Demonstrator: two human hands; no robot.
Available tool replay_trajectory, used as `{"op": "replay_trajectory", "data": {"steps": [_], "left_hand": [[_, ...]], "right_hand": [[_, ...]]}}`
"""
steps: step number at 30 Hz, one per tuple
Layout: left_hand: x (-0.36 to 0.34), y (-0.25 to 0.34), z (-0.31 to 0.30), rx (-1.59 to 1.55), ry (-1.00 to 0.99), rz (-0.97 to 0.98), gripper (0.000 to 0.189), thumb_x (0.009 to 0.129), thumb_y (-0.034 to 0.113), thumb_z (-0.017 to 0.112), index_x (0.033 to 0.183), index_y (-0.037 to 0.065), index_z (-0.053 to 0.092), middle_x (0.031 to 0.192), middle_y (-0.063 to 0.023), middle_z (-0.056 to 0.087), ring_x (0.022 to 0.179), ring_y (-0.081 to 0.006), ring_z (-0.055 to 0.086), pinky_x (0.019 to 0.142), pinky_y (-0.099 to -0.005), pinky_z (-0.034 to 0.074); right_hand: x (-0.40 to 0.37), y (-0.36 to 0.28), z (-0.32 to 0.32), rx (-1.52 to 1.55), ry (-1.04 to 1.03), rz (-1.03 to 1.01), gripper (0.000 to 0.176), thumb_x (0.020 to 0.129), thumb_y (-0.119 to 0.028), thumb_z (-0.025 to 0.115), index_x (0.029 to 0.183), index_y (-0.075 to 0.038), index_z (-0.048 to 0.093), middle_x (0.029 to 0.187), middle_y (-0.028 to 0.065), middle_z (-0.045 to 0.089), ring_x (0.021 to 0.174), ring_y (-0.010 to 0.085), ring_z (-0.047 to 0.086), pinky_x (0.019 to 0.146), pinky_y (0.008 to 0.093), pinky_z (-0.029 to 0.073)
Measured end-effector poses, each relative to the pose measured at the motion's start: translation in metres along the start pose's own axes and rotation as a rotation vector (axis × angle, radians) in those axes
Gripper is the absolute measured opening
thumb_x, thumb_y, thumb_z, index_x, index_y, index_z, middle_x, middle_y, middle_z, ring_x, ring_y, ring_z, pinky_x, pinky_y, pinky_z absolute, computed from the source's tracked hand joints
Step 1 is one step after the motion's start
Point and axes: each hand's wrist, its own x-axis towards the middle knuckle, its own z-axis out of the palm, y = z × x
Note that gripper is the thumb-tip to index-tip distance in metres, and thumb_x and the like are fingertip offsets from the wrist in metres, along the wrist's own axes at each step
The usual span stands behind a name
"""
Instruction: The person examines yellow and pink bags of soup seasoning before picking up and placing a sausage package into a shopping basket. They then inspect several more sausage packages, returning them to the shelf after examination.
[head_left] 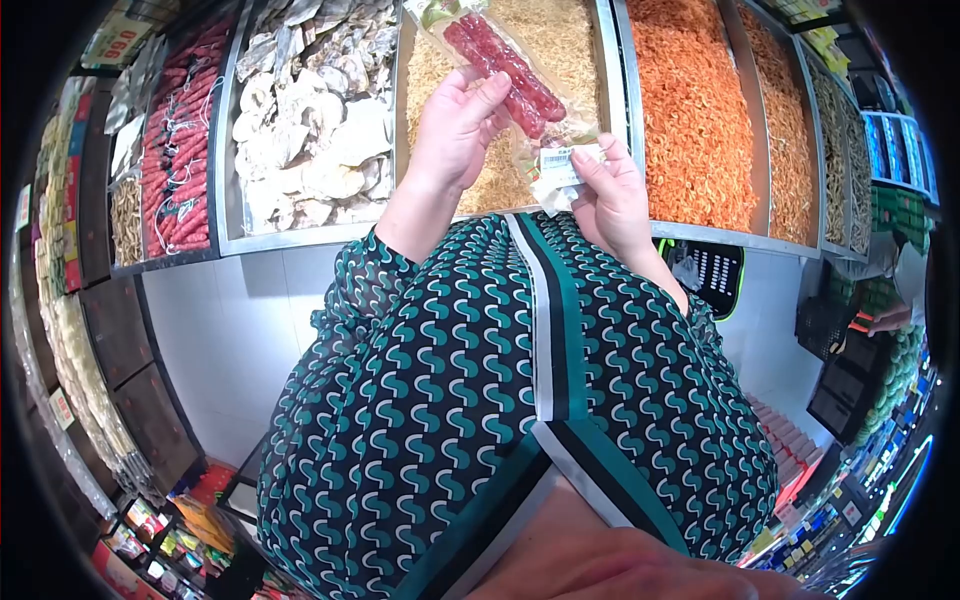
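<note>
A clear plastic package of red sausages (pixel 500 75) is held up at the top centre, over a bin of small pale dried shrimp (pixel 555 35). My left hand (pixel 462 125) grips the package at its left side, thumb across the front. At its lower right end, my right hand (pixel 612 190) pinches the plastic beside a white barcode label (pixel 562 163). The fingers behind the package are partly hidden.
Left of the shrimp lie bins of flat pale dried seafood (pixel 325 110) and red tied sausages (pixel 182 150). Orange dried shrimp (pixel 690 120) fill bins to the right. A metal rim (pixel 300 240) edges the counter. Another person's hand (pixel 888 320) shows at far right, near a black basket (pixel 822 325).
</note>
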Motion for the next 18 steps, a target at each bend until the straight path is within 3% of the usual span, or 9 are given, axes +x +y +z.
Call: {"op": "replay_trajectory", "data": {"steps": [5,18], "left_hand": [[0.0001,-0.0010,-0.0015,0.024,0.097,0.001,0.027,0.086,0.019,0.064,0.108,0.006,0.054,0.097,-0.0011,0.063,0.082,-0.0081,0.060,0.073,-0.0234,0.048],[0.0014,-0.0001,-0.0014,-0.018,0.107,0.019,0.028,0.085,0.014,0.065,0.107,0.005,0.052,0.095,-0.0022,0.063,0.081,-0.0101,0.061,0.072,-0.0252,0.050]], "right_hand": [[0.0005,0.0027,-0.0026,-0.001,-0.019,0.027,0.019,0.089,-0.001,0.053,0.107,-0.003,0.047,0.102,0.0132,0.062,0.093,0.0199,0.062,0.083,0.0332,0.051],[0.0015,0.0051,-0.0027,0.001,-0.016,0.070,0.019,0.090,-0.001,0.051,0.109,-0.002,0.047,0.106,0.0127,0.060,0.096,0.0189,0.060,0.086,0.0332,0.048]]}}
